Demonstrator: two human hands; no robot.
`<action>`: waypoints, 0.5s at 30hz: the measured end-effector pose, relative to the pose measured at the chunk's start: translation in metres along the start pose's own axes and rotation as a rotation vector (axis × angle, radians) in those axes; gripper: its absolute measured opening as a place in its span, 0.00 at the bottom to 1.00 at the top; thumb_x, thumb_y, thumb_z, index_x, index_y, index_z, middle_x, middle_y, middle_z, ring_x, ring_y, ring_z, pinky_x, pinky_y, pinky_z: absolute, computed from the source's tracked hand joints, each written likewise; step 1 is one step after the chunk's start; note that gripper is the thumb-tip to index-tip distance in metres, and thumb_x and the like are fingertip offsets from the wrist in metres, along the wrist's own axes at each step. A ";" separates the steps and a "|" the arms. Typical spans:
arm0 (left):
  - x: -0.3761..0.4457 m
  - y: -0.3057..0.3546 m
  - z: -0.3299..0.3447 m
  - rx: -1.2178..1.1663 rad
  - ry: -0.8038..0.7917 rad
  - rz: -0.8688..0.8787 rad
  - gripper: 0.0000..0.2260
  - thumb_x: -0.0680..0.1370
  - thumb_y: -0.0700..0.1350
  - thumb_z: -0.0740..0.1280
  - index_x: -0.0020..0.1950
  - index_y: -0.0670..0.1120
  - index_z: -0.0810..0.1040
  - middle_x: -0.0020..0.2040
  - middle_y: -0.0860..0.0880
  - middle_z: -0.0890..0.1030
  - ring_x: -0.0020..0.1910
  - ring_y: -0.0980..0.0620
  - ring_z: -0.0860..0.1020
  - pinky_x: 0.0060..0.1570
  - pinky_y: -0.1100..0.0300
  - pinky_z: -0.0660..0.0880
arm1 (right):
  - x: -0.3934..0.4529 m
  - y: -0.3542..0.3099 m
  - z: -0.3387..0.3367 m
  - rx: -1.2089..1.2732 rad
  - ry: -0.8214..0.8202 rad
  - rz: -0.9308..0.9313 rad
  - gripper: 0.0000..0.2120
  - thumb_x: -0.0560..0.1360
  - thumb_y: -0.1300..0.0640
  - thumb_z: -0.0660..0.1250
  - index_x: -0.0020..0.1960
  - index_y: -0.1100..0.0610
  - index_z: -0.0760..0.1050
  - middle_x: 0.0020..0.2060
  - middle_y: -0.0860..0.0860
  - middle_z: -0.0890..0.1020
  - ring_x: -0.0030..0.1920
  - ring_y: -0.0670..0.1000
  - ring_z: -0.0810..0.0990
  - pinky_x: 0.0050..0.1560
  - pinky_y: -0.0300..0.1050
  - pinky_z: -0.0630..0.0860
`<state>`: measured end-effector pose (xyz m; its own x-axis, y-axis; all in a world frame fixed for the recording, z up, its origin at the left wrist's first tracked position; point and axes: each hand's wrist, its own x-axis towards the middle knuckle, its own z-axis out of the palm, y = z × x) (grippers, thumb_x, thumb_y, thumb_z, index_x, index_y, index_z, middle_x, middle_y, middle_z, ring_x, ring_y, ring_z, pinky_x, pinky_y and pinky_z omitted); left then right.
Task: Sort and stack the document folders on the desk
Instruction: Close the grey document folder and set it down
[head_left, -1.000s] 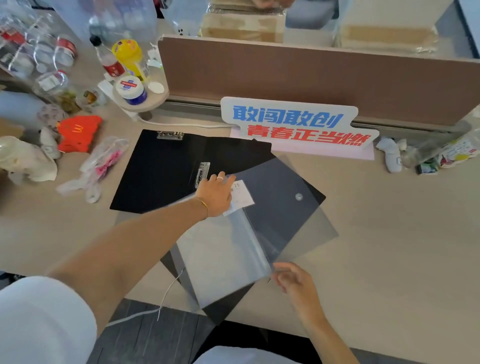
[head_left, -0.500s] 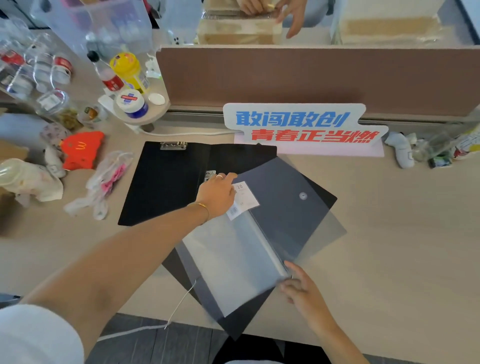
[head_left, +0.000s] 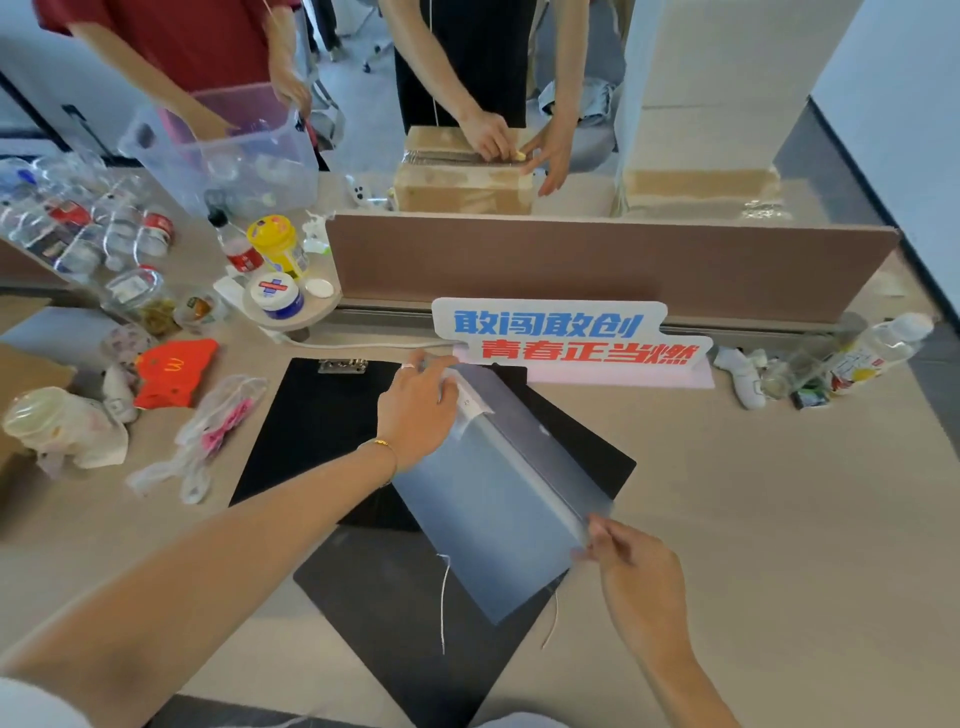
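Frosted plastic folder (head_left: 498, 499) sits slanted across the black clipboard (head_left: 311, 421) and a dark folder (head_left: 405, 613) on the bench (head_left: 779, 519). Left hand (head_left: 418, 410) grips its top corner, right hand (head_left: 631, 564) pinches the lower right edge. Slogan sign (head_left: 566, 338) stands just behind; bottles and bags clutter the left side.

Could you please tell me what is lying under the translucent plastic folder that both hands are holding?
Under the translucent plastic folder lie an open black clipboard folder and a dark grey plastic sheet on the beige desk. Anything between them is covered.
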<state>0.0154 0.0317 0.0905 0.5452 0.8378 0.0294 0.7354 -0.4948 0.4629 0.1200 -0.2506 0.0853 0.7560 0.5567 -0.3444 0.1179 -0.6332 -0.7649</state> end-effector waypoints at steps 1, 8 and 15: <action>0.000 0.009 -0.004 -0.020 0.023 -0.029 0.16 0.82 0.52 0.56 0.67 0.57 0.76 0.68 0.51 0.69 0.48 0.49 0.79 0.45 0.54 0.76 | 0.002 -0.004 -0.004 -0.035 0.011 -0.034 0.13 0.81 0.49 0.62 0.59 0.49 0.83 0.39 0.41 0.87 0.47 0.42 0.83 0.47 0.39 0.73; 0.008 0.060 -0.022 -0.298 0.222 -0.224 0.09 0.75 0.57 0.71 0.45 0.51 0.79 0.64 0.54 0.68 0.46 0.56 0.77 0.35 0.70 0.64 | 0.003 -0.021 -0.023 -0.153 0.078 -0.214 0.13 0.81 0.52 0.61 0.57 0.47 0.83 0.43 0.42 0.86 0.41 0.46 0.82 0.40 0.37 0.75; 0.008 0.082 -0.030 -0.504 0.340 -0.193 0.13 0.72 0.36 0.73 0.53 0.48 0.79 0.62 0.50 0.68 0.50 0.52 0.78 0.37 0.74 0.72 | 0.004 -0.011 -0.031 -0.190 0.009 -0.268 0.12 0.81 0.54 0.61 0.54 0.44 0.82 0.36 0.44 0.85 0.38 0.47 0.82 0.41 0.47 0.80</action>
<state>0.0674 0.0047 0.1556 0.2025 0.9685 0.1453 0.4825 -0.2277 0.8458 0.1417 -0.2581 0.1089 0.6873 0.7129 -0.1394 0.4306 -0.5544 -0.7122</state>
